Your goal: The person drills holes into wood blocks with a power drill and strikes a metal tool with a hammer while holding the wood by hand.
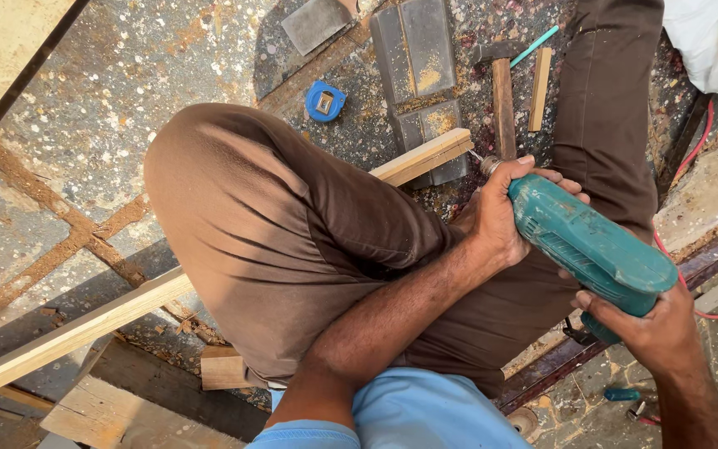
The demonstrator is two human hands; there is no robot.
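**A:** Item one, the tool. Where do you have it?

**B:** You hold a teal electric drill point(587, 245) over your right thigh, its nose pointing at the end of a long pale wooden batten point(209, 278). The bit end sits just beside the batten's cut end; whether the two touch I cannot tell.

**A:** Item two, your hands?

**B:** Your left hand point(500, 216) is clenched around the front of the drill body, thumb over the top near the chuck. Your right hand point(646, 328) is wrapped around the rear grip from below. Both are grasping the drill.

**A:** Item three, the batten?

**B:** It runs slantwise from the lower left, passes under your bent left knee, and ends near the drill's nose. Your leg in brown trousers point(292, 241) lies across it.

**A:** Item four, the floor point(110, 91)?

**B:** Speckled stone, dusted with sawdust. On it: a blue tape measure point(325, 101) beyond your knee; dark grey slabs point(417, 66) past the batten's end; a hammer point(502, 91) with a wooden handle beside them; a short wooden strip point(539, 88) just right of the hammer; a thin teal pencil point(533, 46) near its head.

**A:** Item five, cabling?

**B:** A red cord point(695, 150) trails along the right side, close to your right hand.
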